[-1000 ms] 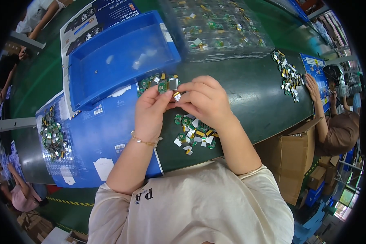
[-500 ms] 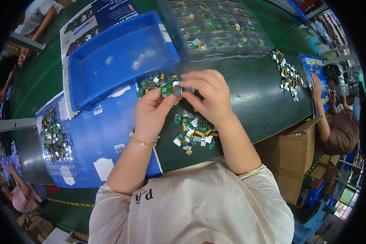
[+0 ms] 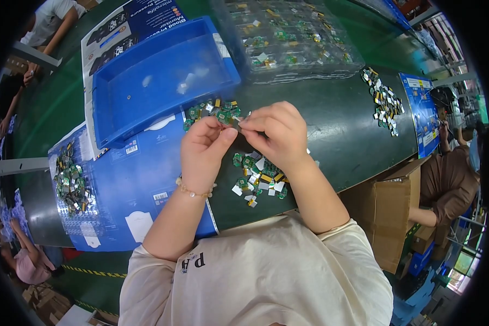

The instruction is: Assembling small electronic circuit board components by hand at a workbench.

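Observation:
Between my fingertips is a small green circuit board [image 3: 223, 116] with a greyish flat piece at its right side. My left hand [image 3: 205, 149], with a beaded bracelet at the wrist, pinches it from the left and below. My right hand [image 3: 277, 133] is closed in a pinch at the board's right edge; its fingertips partly hide what they grip. Just behind lies a pile of similar boards [image 3: 201, 108] with grey and yellow-orange parts. A second pile of boards [image 3: 261, 176] sits on the table below my right hand.
A blue plastic bin [image 3: 146, 89] stands at the back left, beside stacked clear trays [image 3: 293, 41] of boards. More boards lie at left [image 3: 73, 182] and far right [image 3: 386, 103]. An open cardboard box [image 3: 383, 217] stands by the table edge; a co-worker [image 3: 451, 179] is beyond it.
My right fingers have drawn closer together at the board's right edge, and the board has tilted slightly. The co-worker at right has lowered an arm from the table toward the cardboard box.

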`<state>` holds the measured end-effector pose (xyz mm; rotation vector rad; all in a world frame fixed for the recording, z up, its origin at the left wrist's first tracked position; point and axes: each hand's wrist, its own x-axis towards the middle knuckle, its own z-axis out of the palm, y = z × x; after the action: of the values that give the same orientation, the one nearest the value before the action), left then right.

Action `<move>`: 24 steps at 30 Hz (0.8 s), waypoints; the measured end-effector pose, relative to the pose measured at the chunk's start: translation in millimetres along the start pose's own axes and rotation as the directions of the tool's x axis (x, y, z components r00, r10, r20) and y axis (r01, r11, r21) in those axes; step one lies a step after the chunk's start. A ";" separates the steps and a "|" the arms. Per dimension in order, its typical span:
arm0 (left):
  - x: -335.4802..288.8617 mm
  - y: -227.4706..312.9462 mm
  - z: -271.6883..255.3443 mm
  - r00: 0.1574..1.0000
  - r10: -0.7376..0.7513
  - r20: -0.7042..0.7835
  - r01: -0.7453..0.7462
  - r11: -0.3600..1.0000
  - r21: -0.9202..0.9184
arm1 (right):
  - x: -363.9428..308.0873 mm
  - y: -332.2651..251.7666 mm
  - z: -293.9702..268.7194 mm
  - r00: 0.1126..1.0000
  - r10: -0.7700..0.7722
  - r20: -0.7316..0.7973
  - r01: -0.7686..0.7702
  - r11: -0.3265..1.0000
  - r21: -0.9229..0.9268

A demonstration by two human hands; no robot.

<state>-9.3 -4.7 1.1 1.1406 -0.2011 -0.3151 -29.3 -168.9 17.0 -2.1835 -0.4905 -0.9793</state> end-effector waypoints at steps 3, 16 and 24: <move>0.4 1.3 2.4 1.000 0.022 -0.016 -0.022 0.999 0.026 | -0.3 0.2 0.6 1.000 -0.005 -0.001 0.005 1.000 -0.010; 2.4 3.8 -0.6 0.995 -0.095 0.043 0.098 0.991 -0.096 | 2.5 -2.0 1.6 0.994 0.063 0.091 -0.077 0.984 0.159; 3.5 4.5 -0.4 0.992 -0.108 0.068 0.116 0.983 -0.139 | 3.4 -0.3 -3.0 0.976 0.151 0.157 -0.182 0.961 0.207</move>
<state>-5.2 -3.8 5.0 1.0036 -0.1647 -0.4573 -28.8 -170.7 21.2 -2.0622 -0.4489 -0.6512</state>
